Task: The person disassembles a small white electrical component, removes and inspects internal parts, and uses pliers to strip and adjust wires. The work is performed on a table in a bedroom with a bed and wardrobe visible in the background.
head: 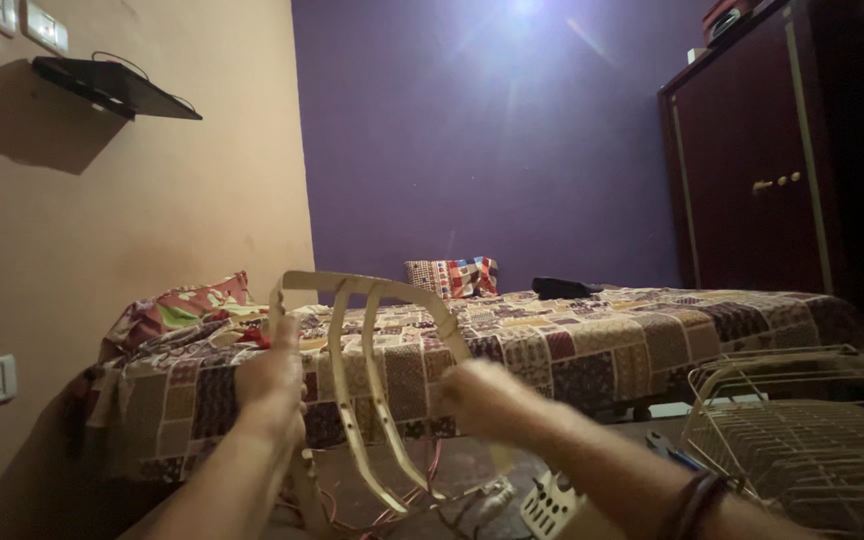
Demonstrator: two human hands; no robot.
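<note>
Both hands grip a cream fan blade frame [372,380]: left hand [270,385] closed around its left rim, right hand [487,395] blurred, seemingly clasping the right. Wires [392,505] hang beneath; a wire guard [802,430] lies detached, right, so disassembly looks partway.

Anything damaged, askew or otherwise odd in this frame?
Yes. The cream curved-rib frame in both hands looks detached, with loose red wires trailing on the floor. Left hand grips its edge; right hand is motion-blurred.

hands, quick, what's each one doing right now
Left hand: closed on the left side of the cream curved-rib frame.
Right hand: blurred, at the frame's right rib; grip cannot be told.
</note>
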